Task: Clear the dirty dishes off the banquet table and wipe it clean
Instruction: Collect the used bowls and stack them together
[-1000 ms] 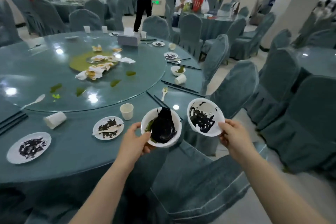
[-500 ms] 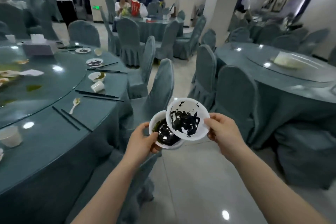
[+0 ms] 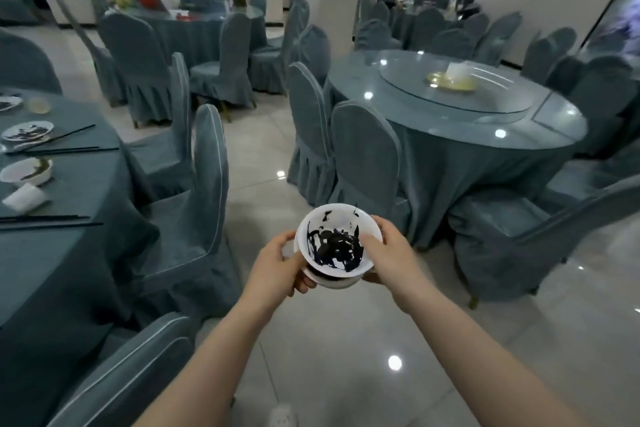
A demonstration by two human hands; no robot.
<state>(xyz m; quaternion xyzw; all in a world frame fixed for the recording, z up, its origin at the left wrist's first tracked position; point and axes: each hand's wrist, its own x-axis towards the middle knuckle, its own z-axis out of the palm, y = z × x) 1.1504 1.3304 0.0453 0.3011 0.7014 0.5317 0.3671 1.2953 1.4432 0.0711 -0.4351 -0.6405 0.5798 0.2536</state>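
Two white dishes smeared with black sauce are stacked over the floor in front of me: the plate sits on top of the bowl, of which only the rim and base show. My left hand grips the stack from the left, and my right hand holds it from the right with the thumb over the plate's rim. The banquet table lies at the left edge, still carrying a dirty plate, a dirty bowl, a tipped cup and black chopsticks.
Covered chairs stand along the banquet table's right side. Another round table with a glass turntable and its chairs stands ahead to the right. Tiled floor runs between them. People are at far tables in the background.
I have turned further right, away from the banquet table. The plate in my right hand moved from overlapping the bowl to sitting squarely on top of it, and both hands came together around the stack.
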